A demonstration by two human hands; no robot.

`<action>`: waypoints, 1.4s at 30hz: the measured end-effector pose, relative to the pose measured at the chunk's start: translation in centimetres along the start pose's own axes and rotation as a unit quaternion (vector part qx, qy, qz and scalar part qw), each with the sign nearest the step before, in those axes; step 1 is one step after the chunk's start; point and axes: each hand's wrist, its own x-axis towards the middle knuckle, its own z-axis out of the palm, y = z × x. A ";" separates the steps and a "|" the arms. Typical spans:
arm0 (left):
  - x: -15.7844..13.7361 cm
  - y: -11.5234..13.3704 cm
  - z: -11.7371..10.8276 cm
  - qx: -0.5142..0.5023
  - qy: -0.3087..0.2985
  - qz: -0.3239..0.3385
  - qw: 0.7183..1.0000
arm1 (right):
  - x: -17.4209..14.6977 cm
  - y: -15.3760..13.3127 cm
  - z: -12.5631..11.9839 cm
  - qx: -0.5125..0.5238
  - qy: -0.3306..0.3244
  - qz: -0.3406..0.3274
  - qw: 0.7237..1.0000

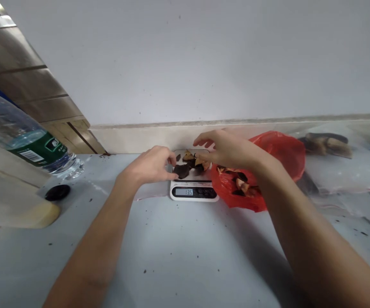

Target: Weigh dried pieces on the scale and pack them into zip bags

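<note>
A white kitchen scale (194, 191) stands on the table, its display reading about 135; I cannot make out a decimal point. Several dried pieces, dark brown (181, 171) and tan (188, 155), lie on its platform. My left hand (153, 164) is at the platform's left edge, thumb and fingers apart around the dark piece; contact is unclear. Over the right side hovers my right hand (225, 147), fingers stretched, thumb close to a tan piece. Beside the scale, partly behind my right forearm, lies an opened red plastic bag (284, 154) holding more dried pieces (244, 186).
A plastic bottle with a green label (40, 147) hangs into view at left, near a black round lid (57, 192) and a translucent container (18, 201). Clear plastic bags (348, 171), one with dark-and-tan pieces (329, 144), lie at right. A white wall (204, 64) rises behind.
</note>
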 end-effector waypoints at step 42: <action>-1.3 -1.5 -1.2 0.013 -0.191 -0.125 0.973 | -2.9 3.9 -4.7 -0.046 -0.126 -0.004 0.991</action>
